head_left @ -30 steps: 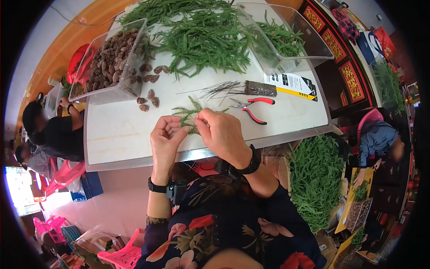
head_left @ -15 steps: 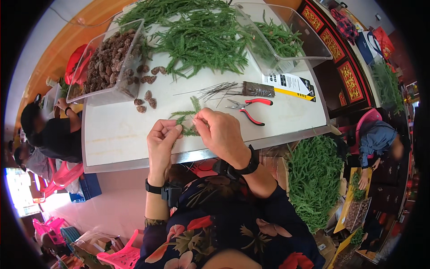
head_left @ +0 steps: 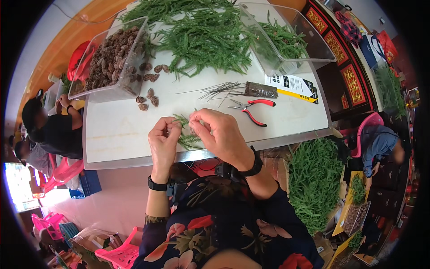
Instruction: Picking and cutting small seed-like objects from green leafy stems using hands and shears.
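Note:
Close to the near edge of the table, my left hand (head_left: pixel 164 138) pinches a small green artificial-looking sprig (head_left: pixel 189 141) between thumb and fingers. My right hand (head_left: pixel 220 134) is closed beside it, thumb and fingertips pressed together at the sprig's middle. Whether a thin wire is also in those fingertips I cannot make out. Beyond my right hand lie red-and-black pliers (head_left: pixel 253 110), jaws pointing left. A bundle of thin dark wires (head_left: pixel 261 90) rests behind them, its ends fanned out to the left.
Pine cones fill a clear bin (head_left: pixel 109 67) at the left, with several loose cones (head_left: pixel 147 99) nearby. A heap of green sprigs (head_left: pixel 206 40) covers the far table, beside another clear bin (head_left: pixel 291 56). More greenery (head_left: pixel 316 184) is at right below. Other people (head_left: pixel 53 130) sit left and right.
The sprig has turned and sits lower between my hands, its upper branch now mostly hidden by my fingers. My left fingers have curled in more. The whole view has shifted slightly.

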A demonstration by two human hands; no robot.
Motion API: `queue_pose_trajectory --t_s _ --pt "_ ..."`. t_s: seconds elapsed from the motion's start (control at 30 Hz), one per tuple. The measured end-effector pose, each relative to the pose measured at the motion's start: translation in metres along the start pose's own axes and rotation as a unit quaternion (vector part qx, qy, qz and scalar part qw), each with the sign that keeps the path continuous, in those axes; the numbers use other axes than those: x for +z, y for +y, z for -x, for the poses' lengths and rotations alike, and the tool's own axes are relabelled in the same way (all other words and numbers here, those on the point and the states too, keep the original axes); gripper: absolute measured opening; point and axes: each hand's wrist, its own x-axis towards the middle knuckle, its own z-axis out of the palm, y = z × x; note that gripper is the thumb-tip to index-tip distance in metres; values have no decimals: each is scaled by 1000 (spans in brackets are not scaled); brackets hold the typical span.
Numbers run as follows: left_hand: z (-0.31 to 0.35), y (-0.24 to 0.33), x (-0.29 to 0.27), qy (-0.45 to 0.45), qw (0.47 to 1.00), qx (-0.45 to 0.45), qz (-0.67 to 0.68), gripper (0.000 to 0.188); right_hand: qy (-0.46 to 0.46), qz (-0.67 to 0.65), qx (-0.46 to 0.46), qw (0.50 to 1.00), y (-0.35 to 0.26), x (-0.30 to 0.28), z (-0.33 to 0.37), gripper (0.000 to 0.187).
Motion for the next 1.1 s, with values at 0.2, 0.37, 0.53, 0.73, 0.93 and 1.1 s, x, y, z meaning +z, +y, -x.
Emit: queue_pose_trajectory --t_s 0.2,0.37,0.53,0.73,0.93,1.1 --pt "0 -4 -1 -5 999 8 -38 9 6 3 -7 1000 1 2 4 8" --pt "0 7 1 -16 999 -29 28 11 4 103 -7 995 -1 2 11 7" --pt "5 20 5 -41 994 -66 80 16 8 172 -2 985 2 4 11 8" --pt "5 21 5 -46 987 -77 136 15 13 166 -14 986 2 5 9 9" --pt "7 18 4 -43 990 -63 117 14 6 164 -17 986 3 4 11 9" --pt "8 16 4 -42 992 -66 103 15 5 173 -24 985 5 4 12 10"
